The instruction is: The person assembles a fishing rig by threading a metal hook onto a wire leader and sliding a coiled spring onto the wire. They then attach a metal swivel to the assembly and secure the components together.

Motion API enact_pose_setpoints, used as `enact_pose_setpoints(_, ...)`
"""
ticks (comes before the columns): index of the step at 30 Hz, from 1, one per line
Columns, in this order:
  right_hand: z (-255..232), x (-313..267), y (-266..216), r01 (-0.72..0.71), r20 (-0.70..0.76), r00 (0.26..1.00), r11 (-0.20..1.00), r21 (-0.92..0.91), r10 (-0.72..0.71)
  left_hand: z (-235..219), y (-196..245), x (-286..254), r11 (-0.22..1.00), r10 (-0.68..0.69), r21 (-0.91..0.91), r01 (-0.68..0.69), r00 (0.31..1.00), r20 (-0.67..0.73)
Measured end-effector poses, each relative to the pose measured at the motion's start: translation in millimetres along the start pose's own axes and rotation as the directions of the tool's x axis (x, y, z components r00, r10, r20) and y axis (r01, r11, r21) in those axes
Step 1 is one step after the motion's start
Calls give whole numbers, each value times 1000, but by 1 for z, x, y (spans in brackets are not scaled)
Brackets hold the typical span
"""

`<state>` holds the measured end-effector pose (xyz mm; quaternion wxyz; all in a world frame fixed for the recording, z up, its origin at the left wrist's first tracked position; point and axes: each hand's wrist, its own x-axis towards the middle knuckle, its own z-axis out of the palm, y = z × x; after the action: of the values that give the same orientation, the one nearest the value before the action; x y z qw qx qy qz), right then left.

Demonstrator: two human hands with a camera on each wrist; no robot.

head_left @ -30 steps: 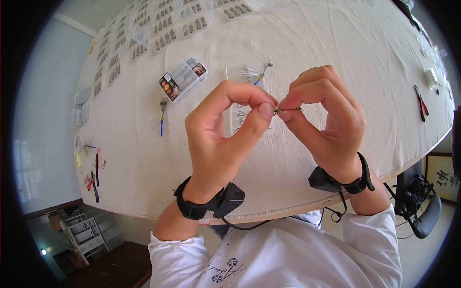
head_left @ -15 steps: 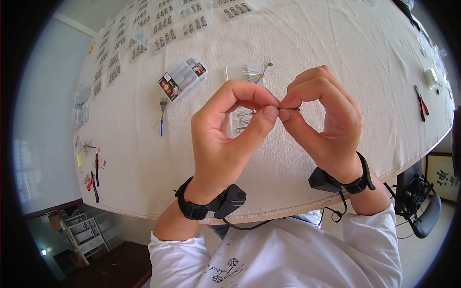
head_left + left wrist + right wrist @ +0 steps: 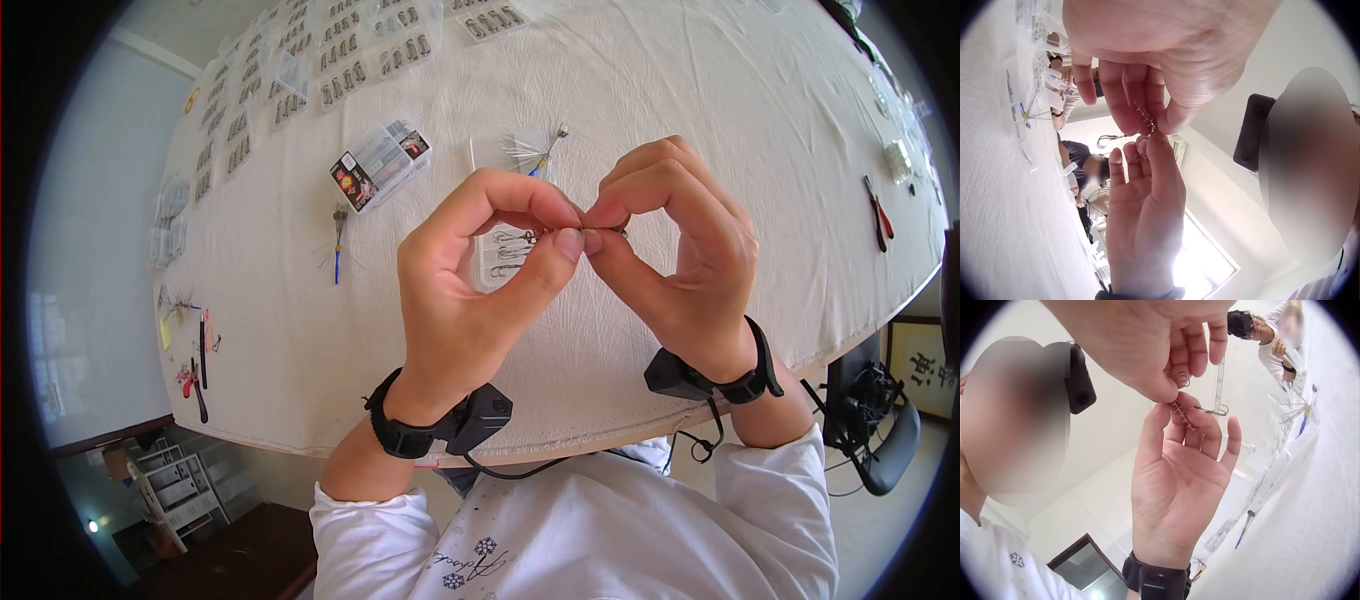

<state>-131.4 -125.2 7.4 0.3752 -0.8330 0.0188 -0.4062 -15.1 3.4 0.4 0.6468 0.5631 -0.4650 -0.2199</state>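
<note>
My left hand [image 3: 480, 290] and right hand [image 3: 690, 250] meet fingertip to fingertip above the table, each with thumb and index finger pinched. Along the left fingers lies a thin metal strip with short side prongs [image 3: 1183, 415], its end at the pinch; it also shows as a silvery strip [image 3: 1145, 117] in the left wrist view. A bent wire hook [image 3: 1213, 411] sticks out past the left fingers. Beside the right fingers curls a wire hook [image 3: 1182, 379]. Below the hands a clear box of hooks [image 3: 497, 268] is partly hidden.
On the cloth-covered table [image 3: 620, 400] stand a labelled box [image 3: 380, 165] and two blue-stemmed bundles of thin wires [image 3: 338, 245]. Clear trays of metal pieces [image 3: 345, 85] fill the far left. Pliers lie right [image 3: 878, 215] and left [image 3: 196, 390]. Other people [image 3: 1085, 165] sit across.
My left hand has shifted slightly right, and its thumb now meets the right thumb, covering the metal bit that showed there a second ago. The right hand has barely moved.
</note>
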Motion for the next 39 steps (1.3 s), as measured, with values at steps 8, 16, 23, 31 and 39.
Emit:
enact_pose_setpoints(8,-1,0,-1,-24,1,1000,1000,16,24,6,1,2,999,43,-9,-44,996,-77)
enact_pose_setpoints(16,1,-1,-1,-40,15,999,999,37,39,0,0,0,999,13,47,-13,1000,-8)
enact_pose_setpoints(23,4,0,1,-58,-27,998,995,79,61,7,1,0,997,-35,-68,28,994,-105)
enact_pose_setpoints(31,-1,3,0,25,29,999,993,-114,-22,7,-1,0,998,-48,-41,44,994,-96)
enact_pose_setpoints(39,-3,4,-2,103,56,994,953,-285,-91,5,-4,0,1000,-12,17,13,998,-54)
